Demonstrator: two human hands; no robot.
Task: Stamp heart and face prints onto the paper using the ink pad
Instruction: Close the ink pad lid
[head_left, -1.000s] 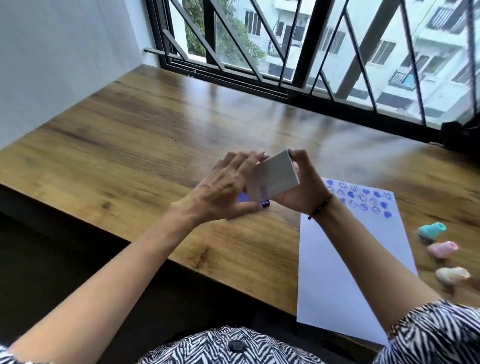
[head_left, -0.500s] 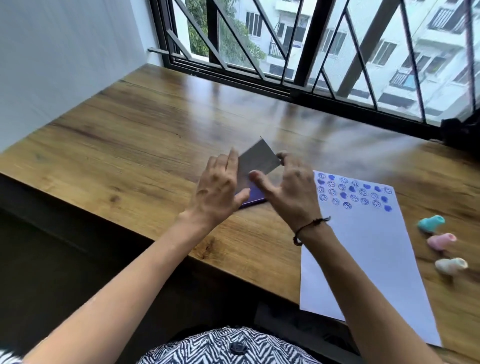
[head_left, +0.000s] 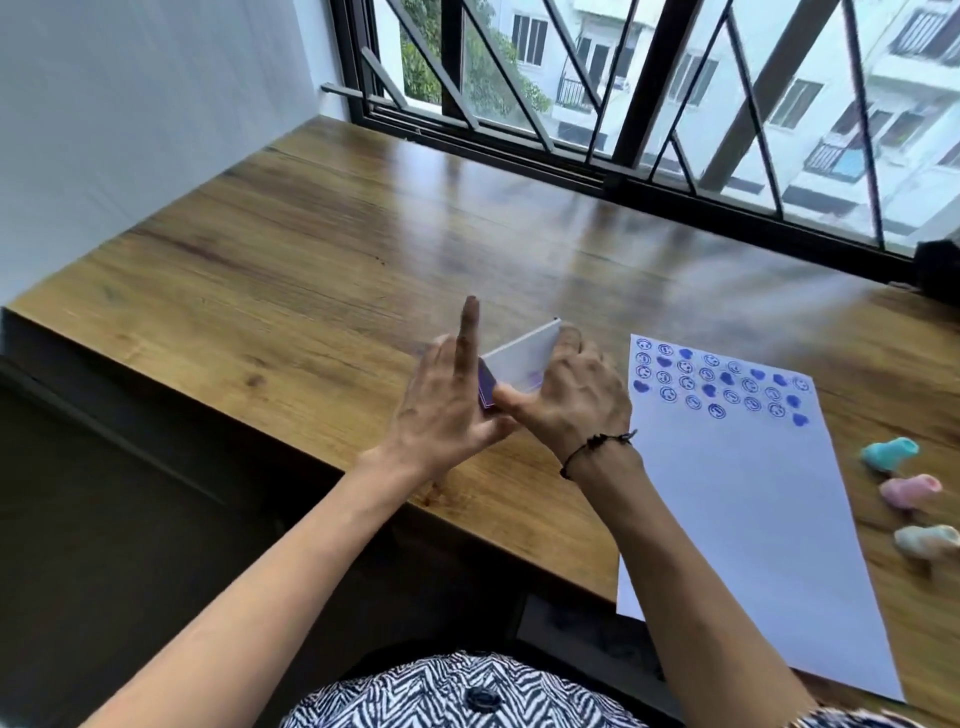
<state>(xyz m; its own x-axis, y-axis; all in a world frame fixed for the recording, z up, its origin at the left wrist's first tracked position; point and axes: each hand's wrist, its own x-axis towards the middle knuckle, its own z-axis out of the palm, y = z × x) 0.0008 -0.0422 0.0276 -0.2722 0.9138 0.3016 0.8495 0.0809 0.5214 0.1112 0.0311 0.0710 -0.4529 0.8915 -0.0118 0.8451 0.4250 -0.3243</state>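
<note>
A wooden table (head_left: 311, 249) runs along a barred window (head_left: 649, 93), with a white wall at 9 o'clock. A sheet of paper (head_left: 753, 519) lies on the table toward 3 o'clock, its near corner overhanging the table edge; rows of blue heart and face prints (head_left: 722, 387) fill its far end only, so most of the sheet is unstamped. Three small stamps, teal (head_left: 889, 454), pink (head_left: 910, 489) and cream (head_left: 925, 540), lie on their sides at 3 o'clock, just beside the paper's right edge and well apart from both hands.

The ink pad (head_left: 511, 371), a flat case with a white lid and purple base, is held above the table at centre, tilted on edge. The left hand (head_left: 447, 410) braces it from 9 o'clock, thumb touching the near edge and fingers mostly extended, one pointing up. The right hand (head_left: 571, 395) grasps it from 3 o'clock, fingers curled over the far corner. Motion blur hides whether the lid is closed or being parted.

Risks, as a judgement: the lid could spring free and the inked face could touch the fingers or the table, because the case is tilted and pinched only at its edges; a slip could drop it onto the wood, or onto the paper just to the right, smearing the prints.
</note>
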